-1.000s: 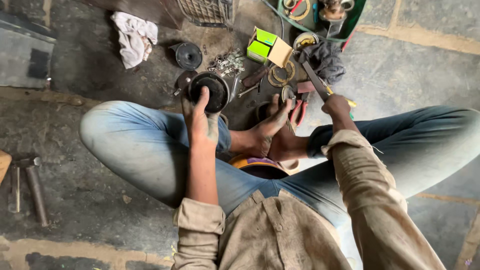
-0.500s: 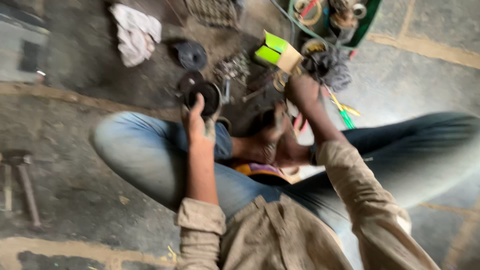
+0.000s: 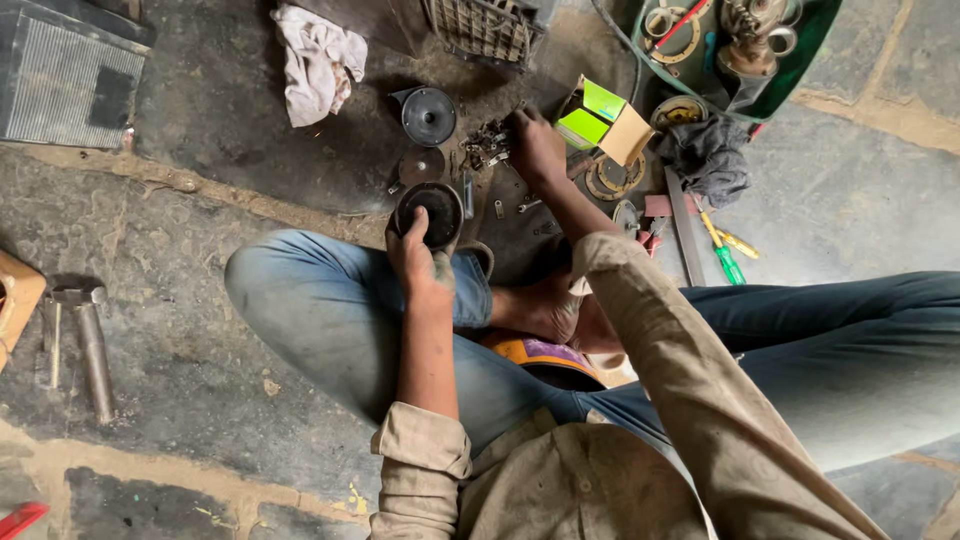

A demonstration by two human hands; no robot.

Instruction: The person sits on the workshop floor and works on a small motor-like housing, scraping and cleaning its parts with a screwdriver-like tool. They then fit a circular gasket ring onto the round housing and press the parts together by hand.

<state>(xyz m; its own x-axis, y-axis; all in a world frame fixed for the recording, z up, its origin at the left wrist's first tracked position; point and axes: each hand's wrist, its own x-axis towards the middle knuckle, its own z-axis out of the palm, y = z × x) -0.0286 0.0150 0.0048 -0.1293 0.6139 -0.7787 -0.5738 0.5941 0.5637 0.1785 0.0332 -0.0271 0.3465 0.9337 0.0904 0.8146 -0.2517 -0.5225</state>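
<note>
The round black part (image 3: 432, 212) sits over your left knee, gripped from below by your left hand (image 3: 420, 268), fingers curled on its rim. Your right hand (image 3: 538, 150) reaches to the pile of small metal pieces (image 3: 487, 146), fingers bunched. A green box (image 3: 596, 117) lies just beside it.

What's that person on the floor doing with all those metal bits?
A person sits cross-legged on a grimy stone floor. Their left hand holds a round black disc-shaped part over their knee. Their right hand reaches forward onto a small pile of dark metal pieces. Around them lie another black disc, a white rag, a green and tan box, a green-handled screwdriver and a hammer.
</note>
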